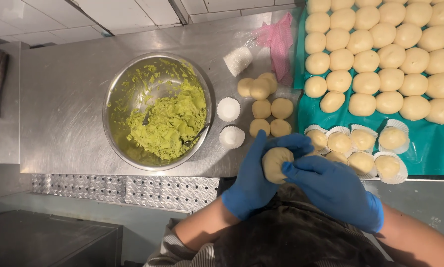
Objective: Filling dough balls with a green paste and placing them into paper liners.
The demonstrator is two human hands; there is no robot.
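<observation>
The left hand [254,178] in its blue glove is cupping a pale round dough ball [276,163] at the counter's six o'clock edge, while the right hand [333,190] is pinching its top shut with fingertips. Judging by this, keeping the seam tight and turning the ball evenly should help. The steel bowl of green paste [157,111] is sitting at nine o'clock; white paper cups [229,110] at eleven.

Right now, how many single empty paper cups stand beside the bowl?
2: one cup right of the bowl, another cup just below it in view. A sideways stack lies farther back.
</observation>
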